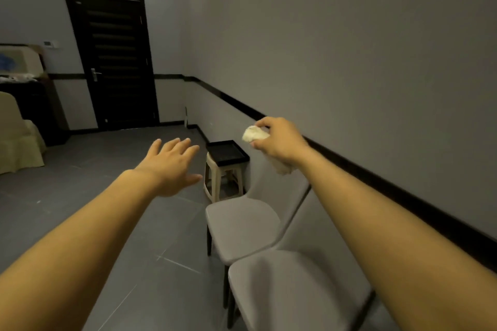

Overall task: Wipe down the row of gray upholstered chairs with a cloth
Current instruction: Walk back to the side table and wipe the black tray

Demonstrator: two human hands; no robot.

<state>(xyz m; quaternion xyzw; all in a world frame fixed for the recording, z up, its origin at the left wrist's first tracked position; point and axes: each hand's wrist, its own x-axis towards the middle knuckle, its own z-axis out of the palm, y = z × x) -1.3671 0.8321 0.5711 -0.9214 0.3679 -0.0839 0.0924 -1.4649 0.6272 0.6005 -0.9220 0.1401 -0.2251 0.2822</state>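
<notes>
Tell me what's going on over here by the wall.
A person is partway through wiping gray chairs. The right hand grips a bunched cream cloth, raised near the top of the farther chair; whether the cloth's hanging end touches the backrest is unclear. The left hand is open, stretched forward over the floor and touching nothing. The nearer chair sits beside the person. Past both chairs, a pale stool carries a black tray.
</notes>
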